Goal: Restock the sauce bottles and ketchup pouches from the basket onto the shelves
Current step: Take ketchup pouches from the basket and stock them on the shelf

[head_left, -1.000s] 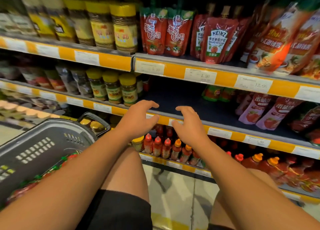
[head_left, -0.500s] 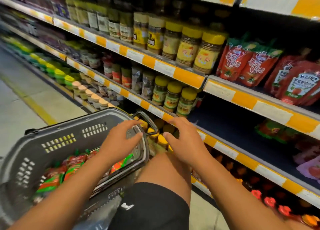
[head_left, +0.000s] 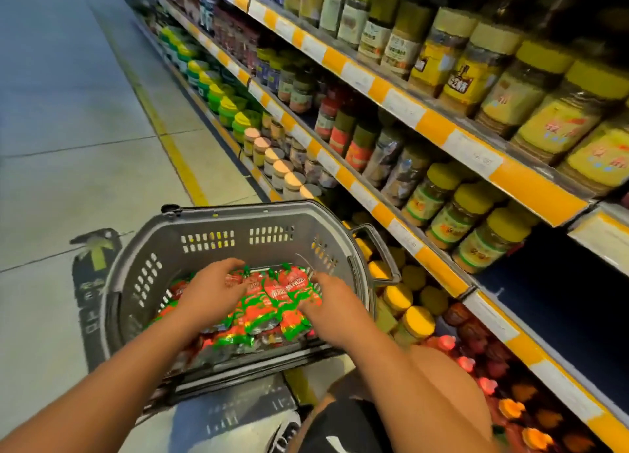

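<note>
A grey plastic basket point(head_left: 218, 224) stands on the floor to my left, holding a heap of red and green ketchup pouches point(head_left: 272, 302). Both hands are inside it, over the heap. My left hand point(head_left: 212, 287) lies palm down on the pouches with its fingers spread. My right hand point(head_left: 328, 301) reaches in from the right, fingertips at the pouches' edge; whether it grips one is hidden. Red sauce bottles point(head_left: 476, 374) with red and orange caps stand on the bottom shelf at lower right.
Shelves with orange price strips point(head_left: 439, 125) run along the right, packed with yellow-lidded jars point(head_left: 473, 210). The middle shelf at far right point(head_left: 561, 302) is dark and bare. The basket's handle point(head_left: 377, 245) juts toward the shelves. My knee point(head_left: 449, 391) is below right. Tiled aisle floor lies left.
The view has swung left and down from the shelves to the basket. Both hands have moved from the shelf edge down into the basket onto the pouches.
</note>
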Available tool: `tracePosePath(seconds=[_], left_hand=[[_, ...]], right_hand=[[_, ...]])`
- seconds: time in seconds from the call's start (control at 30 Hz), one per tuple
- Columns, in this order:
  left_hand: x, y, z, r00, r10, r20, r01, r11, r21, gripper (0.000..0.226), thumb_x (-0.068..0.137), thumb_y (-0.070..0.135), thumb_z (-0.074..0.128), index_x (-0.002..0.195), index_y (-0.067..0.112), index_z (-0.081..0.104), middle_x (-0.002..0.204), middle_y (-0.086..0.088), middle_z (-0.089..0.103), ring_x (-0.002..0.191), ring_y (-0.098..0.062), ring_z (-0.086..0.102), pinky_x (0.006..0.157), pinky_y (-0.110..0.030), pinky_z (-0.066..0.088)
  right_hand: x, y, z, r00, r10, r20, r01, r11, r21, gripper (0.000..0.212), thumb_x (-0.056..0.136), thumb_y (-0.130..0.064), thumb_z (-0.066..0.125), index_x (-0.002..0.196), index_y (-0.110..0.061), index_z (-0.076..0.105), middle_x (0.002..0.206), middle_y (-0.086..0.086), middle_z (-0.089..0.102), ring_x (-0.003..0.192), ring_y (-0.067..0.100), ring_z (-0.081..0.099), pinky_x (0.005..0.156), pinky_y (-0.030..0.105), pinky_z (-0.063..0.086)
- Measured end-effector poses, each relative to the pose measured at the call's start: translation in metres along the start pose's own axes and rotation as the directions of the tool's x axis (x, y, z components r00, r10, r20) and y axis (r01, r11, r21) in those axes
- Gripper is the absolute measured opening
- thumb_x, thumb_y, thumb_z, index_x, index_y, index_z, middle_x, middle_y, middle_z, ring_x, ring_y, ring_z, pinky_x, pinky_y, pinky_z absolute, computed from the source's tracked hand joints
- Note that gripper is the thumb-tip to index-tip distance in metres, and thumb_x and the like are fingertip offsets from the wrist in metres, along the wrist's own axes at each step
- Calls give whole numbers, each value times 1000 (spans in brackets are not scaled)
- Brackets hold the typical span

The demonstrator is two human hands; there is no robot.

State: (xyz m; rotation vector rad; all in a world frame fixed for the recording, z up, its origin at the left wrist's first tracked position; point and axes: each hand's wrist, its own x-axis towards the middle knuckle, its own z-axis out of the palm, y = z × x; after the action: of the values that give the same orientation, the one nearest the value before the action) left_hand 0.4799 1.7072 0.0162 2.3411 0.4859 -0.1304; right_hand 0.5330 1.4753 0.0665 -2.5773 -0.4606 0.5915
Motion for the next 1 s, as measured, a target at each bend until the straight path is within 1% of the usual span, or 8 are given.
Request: tracePosePath(seconds=[0.13, 0.3, 0.4, 0.47, 0.57, 0.67, 0.87, 1.0], left_hand=[[25, -39, 9, 981, -193, 26, 193, 981, 3, 47, 92, 27, 68, 137, 18, 60, 135, -8, 66, 119, -26, 63, 95, -35, 51], [54, -90, 26, 928, -359, 103, 349, 931, 102, 37, 77, 32, 67, 109, 12, 68, 112, -14, 71, 99, -28, 66, 73, -33, 46], [66, -102, 32, 905, -410, 112, 396, 909, 129, 24, 76, 31, 66, 91, 14, 59, 99, -10, 70, 85, -24, 63, 65, -32, 41], [72, -97, 34, 902, -421, 94, 406, 902, 145, 21, 81, 24, 67, 97, 14, 59, 101, -8, 68, 89, -25, 64, 67, -33, 46], [84, -99, 42, 896, -430, 107, 399, 888, 228, 39, 81, 31, 65, 117, 17, 60, 114, -7, 68, 103, -28, 65, 81, -36, 53], [95, -107, 57, 891, -434, 133, 391, 883, 260, 57, 81, 41, 65, 133, 22, 56, 128, -7, 66, 115, -30, 63, 94, -41, 54], [97, -99, 77, 907, -418, 52, 370, 849, 377, 52, 87, 37, 66, 135, 24, 49, 127, -9, 62, 117, -33, 59, 92, -46, 56], [99, -102, 83, 920, -390, 28, 351, 854, 384, 65, 85, 32, 72, 144, 26, 45, 130, -6, 61, 118, -31, 60, 90, -46, 57]], right_hand=[[29, 9, 15, 992, 99, 77, -99, 995, 0, 64, 98, -38, 66, 153, -17, 42, 149, 8, 53, 132, 30, 53, 105, 38, 45], [58, 22, 32, 979, 165, 122, -170, 985, 24, 52, 100, -32, 65, 144, -12, 49, 101, -1, 63, 87, 17, 55, 75, 30, 42], [74, 30, 42, 968, 201, 150, -206, 978, 25, 61, 100, -37, 64, 151, -12, 43, 117, 3, 65, 95, 19, 60, 76, 29, 40], [84, 36, 46, 963, 221, 153, -227, 974, 21, 62, 99, -37, 65, 152, -13, 44, 133, 7, 62, 110, 26, 61, 81, 30, 43], [98, 44, 52, 960, 236, 154, -245, 969, 42, 45, 98, -32, 68, 137, -14, 54, 106, -1, 59, 95, 20, 57, 78, 30, 43], [113, 56, 63, 953, 267, 144, -275, 961, 34, 37, 97, -34, 67, 127, -16, 58, 109, 3, 65, 91, 21, 57, 78, 32, 45], [141, 79, 89, 936, 310, 165, -315, 949, 5, 33, 96, -41, 63, 119, -17, 59, 109, 7, 67, 94, 26, 63, 78, 36, 50], [155, 95, 104, 922, 325, 211, -322, 946, -50, 35, 91, -41, 62, 116, -18, 57, 111, 9, 66, 98, 29, 65, 86, 41, 56]])
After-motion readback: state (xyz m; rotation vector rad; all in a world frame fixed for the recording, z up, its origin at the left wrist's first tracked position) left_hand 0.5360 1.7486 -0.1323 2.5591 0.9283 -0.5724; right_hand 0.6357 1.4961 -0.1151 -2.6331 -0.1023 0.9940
